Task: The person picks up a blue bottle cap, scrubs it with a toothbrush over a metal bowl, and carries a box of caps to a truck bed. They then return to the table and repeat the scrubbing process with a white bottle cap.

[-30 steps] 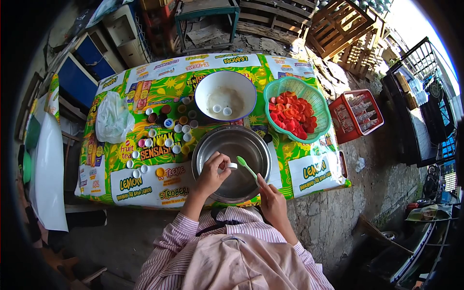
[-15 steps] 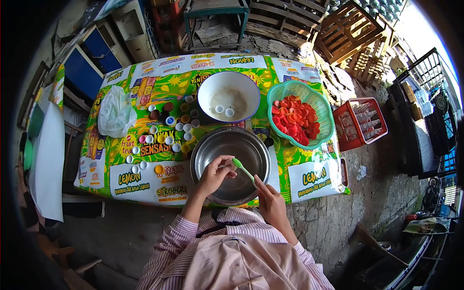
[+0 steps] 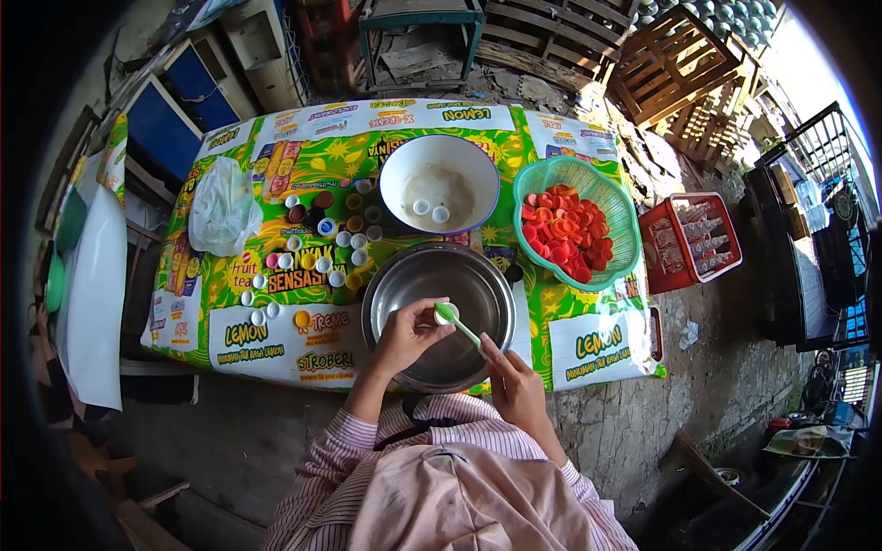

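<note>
Over the steel basin [image 3: 378, 289], my left hand [image 3: 411, 335] pinches a small white bottle cap [image 3: 445, 315] between thumb and fingertips. My right hand [image 3: 516, 381] is closed around the handle of a green toothbrush [image 3: 469, 332]. The brush head lies against the cap; its bristles are hidden. Behind the basin stands a white enamel bowl [image 3: 397, 174] with two white caps [image 3: 430, 211] at its bottom. Loose bottle caps [image 3: 323, 264], mostly white with some yellow, brown and blue, are scattered left of the basin.
A turquoise plastic colander [image 3: 627, 197] with many red caps [image 3: 562, 230] stands at the right. A crumpled clear plastic bag [image 3: 223, 209] lies at the left. Beyond the table's right edge is a red crate [image 3: 668, 253] of glassware. Wooden pallets [image 3: 675, 64] lean behind.
The cap has turned so its white rim faces up more, and the brush head has moved onto it. The view has shifted slightly; both hands stay over the basin.
</note>
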{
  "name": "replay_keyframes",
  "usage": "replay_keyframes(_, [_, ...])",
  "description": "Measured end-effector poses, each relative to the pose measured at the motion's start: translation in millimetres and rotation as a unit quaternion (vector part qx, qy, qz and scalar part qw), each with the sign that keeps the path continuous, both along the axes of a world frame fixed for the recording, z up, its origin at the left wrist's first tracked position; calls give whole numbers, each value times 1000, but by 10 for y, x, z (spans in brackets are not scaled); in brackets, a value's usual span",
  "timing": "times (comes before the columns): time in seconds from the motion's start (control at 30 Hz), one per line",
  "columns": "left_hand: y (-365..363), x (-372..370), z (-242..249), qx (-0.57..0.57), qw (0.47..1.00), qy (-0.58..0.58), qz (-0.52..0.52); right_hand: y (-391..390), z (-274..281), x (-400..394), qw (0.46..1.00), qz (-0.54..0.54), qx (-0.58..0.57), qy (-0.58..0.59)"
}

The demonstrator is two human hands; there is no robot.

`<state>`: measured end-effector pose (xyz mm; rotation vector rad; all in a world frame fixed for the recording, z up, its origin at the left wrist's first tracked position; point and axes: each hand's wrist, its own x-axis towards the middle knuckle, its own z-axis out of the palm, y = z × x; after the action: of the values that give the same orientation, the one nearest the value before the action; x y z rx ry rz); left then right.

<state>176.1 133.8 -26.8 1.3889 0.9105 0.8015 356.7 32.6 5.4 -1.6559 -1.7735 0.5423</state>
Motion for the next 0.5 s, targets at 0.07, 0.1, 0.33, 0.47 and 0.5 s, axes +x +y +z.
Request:
replay_keyframes(0.07, [15,-5,100,-6,1000,0,5,23,3,-15,1000,22,2,-9])
replay_keyframes(0.1, [23,-7,90,-5,1000,1,4,36,-8,-19,1000,-7,0,-17])
replay_keyframes(0.33, [74,-72,102,2,1000,-7,6,37,37,-98,999,-2,10,-38])
replay_keyframes(0.47, [125,-128,70,29,999,-11,8,22,-24,-205,998,-53,12,-40])
replay_keyframes(0.5, [142,-150,101,28,1000,-12,7,5,-31,-227,996,-81,39,-12])
